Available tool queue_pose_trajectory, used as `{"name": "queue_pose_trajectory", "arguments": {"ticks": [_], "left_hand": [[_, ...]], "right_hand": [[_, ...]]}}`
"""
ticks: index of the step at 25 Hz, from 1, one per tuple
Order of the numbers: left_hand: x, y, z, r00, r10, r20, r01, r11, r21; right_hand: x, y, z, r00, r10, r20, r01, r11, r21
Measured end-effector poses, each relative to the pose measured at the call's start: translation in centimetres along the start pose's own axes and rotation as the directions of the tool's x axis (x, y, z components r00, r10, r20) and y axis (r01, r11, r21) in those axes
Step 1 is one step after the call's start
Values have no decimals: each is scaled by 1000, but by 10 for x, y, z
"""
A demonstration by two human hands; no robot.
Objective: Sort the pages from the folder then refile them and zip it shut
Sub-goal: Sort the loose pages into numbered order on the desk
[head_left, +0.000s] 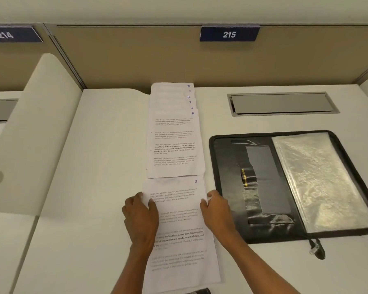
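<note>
A near stack of printed pages (180, 240) lies on the white desk, its top sheet marked 1. My left hand (141, 219) grips the stack's left edge and my right hand (216, 211) pinches its right edge. Beyond it, a fanned row of pages (174, 145) marked 5 up to 10 stretches toward the partition. To the right, the black zip folder (232, 187) lies open, with clear plastic sleeves (319, 181) on its right half. Its zipper pull (317, 248) hangs off the near edge.
A recessed grey cable hatch (282, 102) sits in the desk behind the folder. A tan partition (136, 60) with a blue sign 215 (229, 34) closes the back. A white curved divider (30, 134) stands at the left. A dark object (200, 291) peeks in at the bottom edge.
</note>
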State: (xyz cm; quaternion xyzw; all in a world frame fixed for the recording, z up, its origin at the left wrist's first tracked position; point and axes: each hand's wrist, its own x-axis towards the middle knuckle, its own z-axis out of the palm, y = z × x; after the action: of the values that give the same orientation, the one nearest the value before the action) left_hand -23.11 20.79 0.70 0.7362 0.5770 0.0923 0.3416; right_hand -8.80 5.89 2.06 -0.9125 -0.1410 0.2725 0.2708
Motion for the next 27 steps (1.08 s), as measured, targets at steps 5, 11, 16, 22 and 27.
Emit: {"name": "queue_pose_trajectory", "arguments": {"ticks": [5, 11, 16, 22, 27], "left_hand": [[-30, -7, 2, 997, -16, 72, 11, 998, 66], [-41, -13, -1, 998, 10, 68, -16, 996, 91], [-53, -9, 4, 967, 230, 105, -245, 956, 159], [-68, -19, 14, 949, 256, 182, -289, 939, 187], [-69, -22, 15, 954, 254, 157, -283, 938, 202]], "right_hand": [[-20, 22, -3, 981, 63, 184, -77, 995, 65], [-21, 43, -27, 940, 125, 318, -244, 896, 370], [-23, 40, -29, 976, 83, 203, -156, 914, 375], [-19, 43, -36, 983, 71, 168, -144, 870, 472], [-10, 42, -59, 989, 126, 72, -145, 883, 447]]}}
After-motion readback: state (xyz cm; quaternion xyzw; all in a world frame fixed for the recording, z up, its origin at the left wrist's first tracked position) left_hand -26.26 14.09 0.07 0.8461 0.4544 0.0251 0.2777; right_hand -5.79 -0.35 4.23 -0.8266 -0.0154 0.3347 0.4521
